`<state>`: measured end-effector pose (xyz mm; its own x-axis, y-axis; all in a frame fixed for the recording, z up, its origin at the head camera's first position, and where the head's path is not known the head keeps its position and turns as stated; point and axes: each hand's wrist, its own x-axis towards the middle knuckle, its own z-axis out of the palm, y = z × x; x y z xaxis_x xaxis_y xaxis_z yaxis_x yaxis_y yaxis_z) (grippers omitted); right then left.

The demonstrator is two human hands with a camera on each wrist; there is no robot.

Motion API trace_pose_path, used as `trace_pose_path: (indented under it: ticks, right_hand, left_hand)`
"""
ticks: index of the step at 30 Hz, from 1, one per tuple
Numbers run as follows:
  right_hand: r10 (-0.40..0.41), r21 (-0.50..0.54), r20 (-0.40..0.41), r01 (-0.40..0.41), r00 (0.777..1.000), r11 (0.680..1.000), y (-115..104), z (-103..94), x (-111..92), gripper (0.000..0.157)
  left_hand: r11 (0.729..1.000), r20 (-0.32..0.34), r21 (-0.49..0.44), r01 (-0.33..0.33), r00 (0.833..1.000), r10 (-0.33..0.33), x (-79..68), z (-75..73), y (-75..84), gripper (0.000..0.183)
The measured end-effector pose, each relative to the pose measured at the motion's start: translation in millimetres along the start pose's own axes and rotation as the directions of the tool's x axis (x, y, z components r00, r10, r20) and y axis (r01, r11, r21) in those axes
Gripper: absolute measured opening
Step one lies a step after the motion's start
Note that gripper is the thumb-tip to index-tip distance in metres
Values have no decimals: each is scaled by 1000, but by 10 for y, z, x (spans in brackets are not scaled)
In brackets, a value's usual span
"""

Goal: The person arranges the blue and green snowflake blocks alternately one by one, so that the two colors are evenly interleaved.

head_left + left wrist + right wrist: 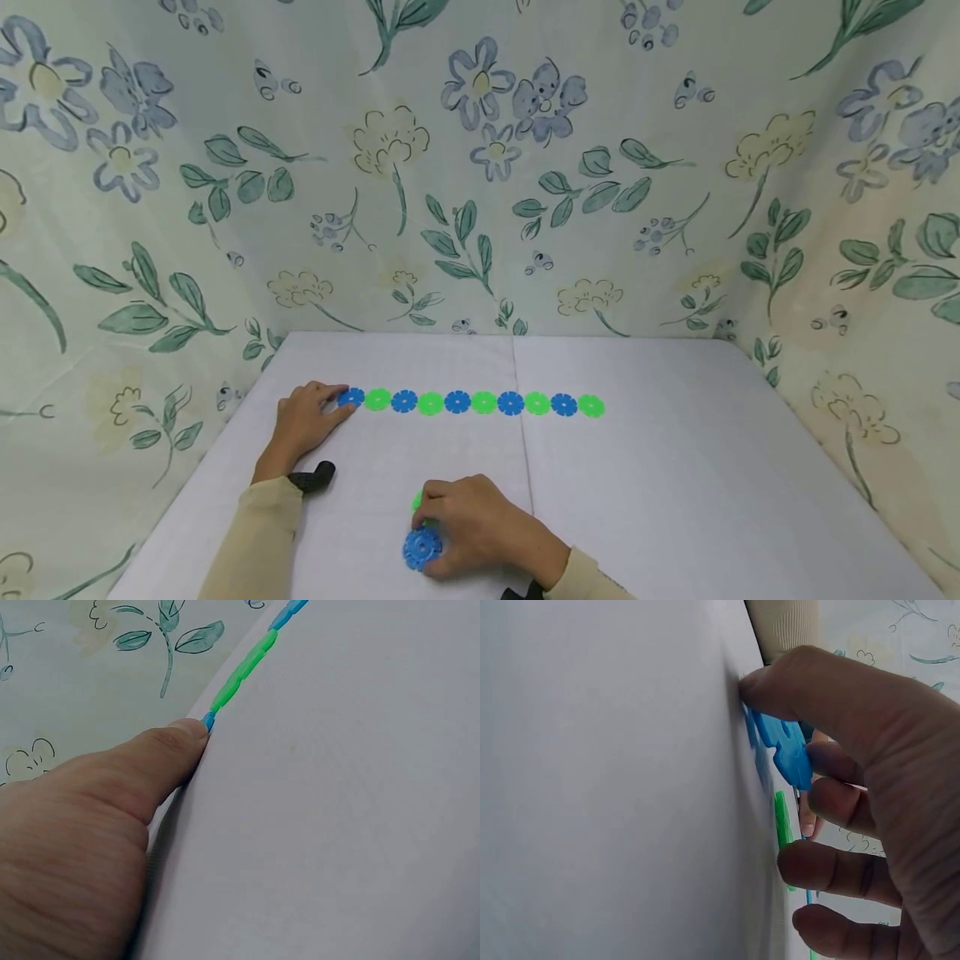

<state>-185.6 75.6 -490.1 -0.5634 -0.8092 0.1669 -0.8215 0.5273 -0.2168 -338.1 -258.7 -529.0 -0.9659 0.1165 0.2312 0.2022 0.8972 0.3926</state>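
Observation:
A row of flat, notched plastic discs, blue and green in turn, runs across the table; a green disc (pixel 591 406) ends it at the right. My left hand (pixel 303 421) holds the leftmost blue disc (pixel 351 397) between thumb and finger, flat on the tabletop. Closer to me, my right hand (pixel 483 525) pinches another blue disc (pixel 422 547), which is tilted up in the right wrist view. Under it shows more blue, close to the table surface. A loose green disc (pixel 417 501) lies just beyond, partly hidden by the right fingers.
The table (pixel 675 483) has a white cover with a crease (pixel 525 467) running front to back. Floral cloth (pixel 465 167) hangs behind it and along both sides. Black straps sit on both wrists, below beige sleeves (pixel 255 533).

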Motion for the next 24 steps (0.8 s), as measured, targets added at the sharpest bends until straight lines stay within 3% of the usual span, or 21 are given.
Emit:
trace_pose_path:
  ticks: [7, 13, 24]
  right_hand:
    - [-12, -7, 10, 12, 1000, 1000, -18, -26, -4, 39]
    - [-30, -2, -42, 30, 999, 1000, -6, -41, -5, 39]
    - [21, -26, -112, -24, 994, 999, 18, -197, -27, 40]
  left_hand:
    - [1000, -2, -6, 2, 1000, -2, -7, -6, -3, 58]
    - [1000, -7, -4, 8, 1000, -8, 8, 18, -13, 57]
    - [1000, -1, -6, 2, 1000, -2, -4, 11, -6, 60]
